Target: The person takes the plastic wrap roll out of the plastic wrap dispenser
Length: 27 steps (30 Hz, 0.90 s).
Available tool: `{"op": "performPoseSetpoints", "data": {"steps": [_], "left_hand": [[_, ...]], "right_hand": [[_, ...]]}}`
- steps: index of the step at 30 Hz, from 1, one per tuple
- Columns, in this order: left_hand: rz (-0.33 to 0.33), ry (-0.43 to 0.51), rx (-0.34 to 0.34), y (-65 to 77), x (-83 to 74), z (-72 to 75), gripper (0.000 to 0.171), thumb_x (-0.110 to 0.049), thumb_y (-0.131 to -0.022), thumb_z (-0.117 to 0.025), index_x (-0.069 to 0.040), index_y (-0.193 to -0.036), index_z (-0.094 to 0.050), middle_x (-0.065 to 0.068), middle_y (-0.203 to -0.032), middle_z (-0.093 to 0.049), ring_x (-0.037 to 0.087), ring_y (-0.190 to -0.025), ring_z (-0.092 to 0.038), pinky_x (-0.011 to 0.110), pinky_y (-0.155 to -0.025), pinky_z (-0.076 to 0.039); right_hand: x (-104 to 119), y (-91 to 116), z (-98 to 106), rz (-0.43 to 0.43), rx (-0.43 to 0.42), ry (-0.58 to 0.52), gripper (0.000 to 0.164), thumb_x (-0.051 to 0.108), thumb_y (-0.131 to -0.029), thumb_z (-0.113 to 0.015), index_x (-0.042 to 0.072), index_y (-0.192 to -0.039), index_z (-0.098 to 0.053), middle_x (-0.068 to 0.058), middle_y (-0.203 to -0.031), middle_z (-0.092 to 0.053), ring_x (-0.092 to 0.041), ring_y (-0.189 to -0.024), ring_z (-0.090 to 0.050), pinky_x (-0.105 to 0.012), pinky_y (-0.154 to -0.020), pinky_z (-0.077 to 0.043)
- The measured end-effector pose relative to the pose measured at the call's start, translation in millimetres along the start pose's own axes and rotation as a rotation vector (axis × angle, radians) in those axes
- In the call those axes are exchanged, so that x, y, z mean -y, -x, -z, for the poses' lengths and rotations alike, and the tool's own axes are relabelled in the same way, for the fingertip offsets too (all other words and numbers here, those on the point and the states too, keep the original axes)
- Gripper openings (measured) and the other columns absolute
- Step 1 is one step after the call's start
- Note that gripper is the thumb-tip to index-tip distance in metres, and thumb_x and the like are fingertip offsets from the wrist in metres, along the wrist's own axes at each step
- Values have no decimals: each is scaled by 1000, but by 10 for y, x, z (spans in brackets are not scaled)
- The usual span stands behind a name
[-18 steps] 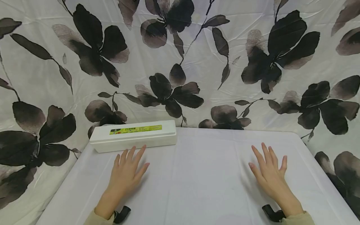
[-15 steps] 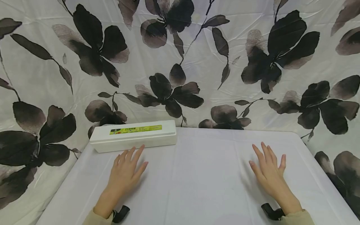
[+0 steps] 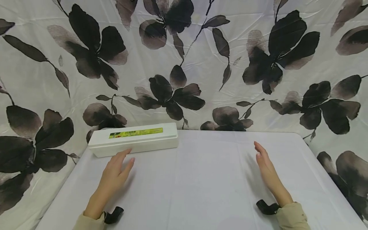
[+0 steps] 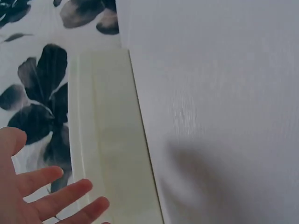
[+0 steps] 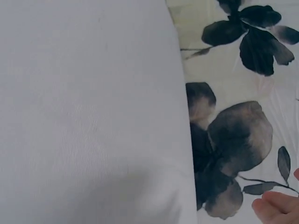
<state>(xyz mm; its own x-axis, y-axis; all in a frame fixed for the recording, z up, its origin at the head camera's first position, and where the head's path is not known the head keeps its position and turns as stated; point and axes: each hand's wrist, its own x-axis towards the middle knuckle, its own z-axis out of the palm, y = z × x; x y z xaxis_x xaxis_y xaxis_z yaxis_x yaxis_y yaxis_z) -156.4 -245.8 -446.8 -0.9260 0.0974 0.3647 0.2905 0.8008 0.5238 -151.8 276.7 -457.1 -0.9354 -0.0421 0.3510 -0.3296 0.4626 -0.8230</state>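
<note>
A long white box (image 3: 138, 148) with a yellow-green printed label (image 3: 136, 133) on its lid lies at the back left of the table. Just in front of it hovers my left hand (image 3: 113, 174), fingers extended, thumb apart, holding nothing. In the left wrist view the spread fingers (image 4: 60, 198) appear beside the pale box (image 4: 119, 135); contact cannot be made out. Over the table's right side my right hand (image 3: 267, 171) is raised with straight fingers, turned thumb side up and holding nothing. Only some fingertips (image 5: 275, 207) of it show in the right wrist view.
The table (image 3: 201, 179) has a white cover. Behind it hangs a white curtain (image 3: 230, 73) printed with dark flowers. A black wrist device sits at each cuff, one on the left (image 3: 114, 215) and one on the right (image 3: 267, 207).
Both hands have turned from palm down to thumb side up. The left hand has shifted left; the right fingers have drawn together. The head view has shifted slightly, and the box has stayed put.
</note>
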Motion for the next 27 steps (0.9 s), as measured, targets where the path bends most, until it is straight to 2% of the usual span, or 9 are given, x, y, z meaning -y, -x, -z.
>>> {"op": "performPoseSetpoints", "data": {"steps": [2, 4, 8, 11, 13, 17, 20, 23, 27], "left_hand": [[19, 33, -36, -13, 54, 32, 44, -28, -104, -51, -3, -140, -51, 21, -131, -56, 40, -119, -50, 62, -93, -38], [26, 74, -92, -27, 118, 50, 38, -22, -104, -51, -2, -135, -55, 21, -127, -57, 39, -114, -51, 59, -91, -39], [7, 119, -258, -55, 263, 57, 26, -8, -99, -55, 2, -123, -61, 21, -115, -62, 31, -98, -53, 49, -85, -32], [30, 118, -380, -57, 356, 57, 23, -3, -96, -55, 3, -116, -63, 19, -105, -62, 20, -86, -47, 41, -78, -22], [64, 132, -455, -59, 410, 61, 22, -1, -96, -54, 5, -114, -64, 20, -100, -60, 14, -83, -41, 38, -79, -20], [186, 185, -595, -73, 478, 79, 24, -2, -97, -51, 9, -116, -60, 21, -104, -52, 7, -88, -36, 32, -84, -21], [335, 255, -664, -92, 501, 92, 31, -9, -98, -48, 5, -125, -53, 4, -111, -44, 5, -100, -32, 29, -88, -21], [484, 346, -699, -122, 525, 109, 39, -15, -98, -44, -4, -135, -43, -12, -121, -30, 7, -112, -27, 28, -94, -18], [629, 491, -711, -178, 591, 129, 46, -21, -100, -40, -16, -144, -31, -6, -137, -23, 11, -126, -21, 26, -104, -15]], "right_hand": [[4, -19, -42, -30, 8, -42, 50, 21, -109, -26, -1, -154, -25, -26, -155, -28, -43, -140, -25, -11, -103, -21], [7, -39, -88, -49, 5, -86, 50, 21, -110, -25, -5, -153, -24, -28, -154, -28, -45, -139, -25, -9, -100, -23], [16, -93, -175, -90, 7, -205, 52, 24, -111, -23, -9, -151, -22, -30, -154, -26, -47, -140, -24, -36, -116, -17], [20, -145, -239, -122, 23, -336, 54, 26, -111, -22, -10, -151, -17, -26, -152, -25, -48, -141, -20, -59, -115, -4], [21, -186, -286, -136, 28, -430, 56, 27, -111, -22, -11, -151, -14, -20, -149, -27, -48, -141, -18, -62, -113, 2], [51, -285, -388, -179, 41, -569, 59, 32, -111, -22, -9, -152, -10, -9, -145, -28, -44, -143, -15, -56, -115, 7], [93, -370, -472, -204, 47, -618, 60, 33, -111, -22, -7, -153, -9, -15, -149, -25, -42, -144, -15, -51, -116, 6], [132, -450, -561, -202, 45, -656, 59, 32, -111, -21, -8, -153, -9, -24, -153, -19, -42, -145, -15, -48, -118, 3], [162, -534, -678, -191, 38, -696, 58, 30, -111, -21, -9, -152, -9, -28, -155, -16, -43, -145, -15, -45, -119, 1]]}}
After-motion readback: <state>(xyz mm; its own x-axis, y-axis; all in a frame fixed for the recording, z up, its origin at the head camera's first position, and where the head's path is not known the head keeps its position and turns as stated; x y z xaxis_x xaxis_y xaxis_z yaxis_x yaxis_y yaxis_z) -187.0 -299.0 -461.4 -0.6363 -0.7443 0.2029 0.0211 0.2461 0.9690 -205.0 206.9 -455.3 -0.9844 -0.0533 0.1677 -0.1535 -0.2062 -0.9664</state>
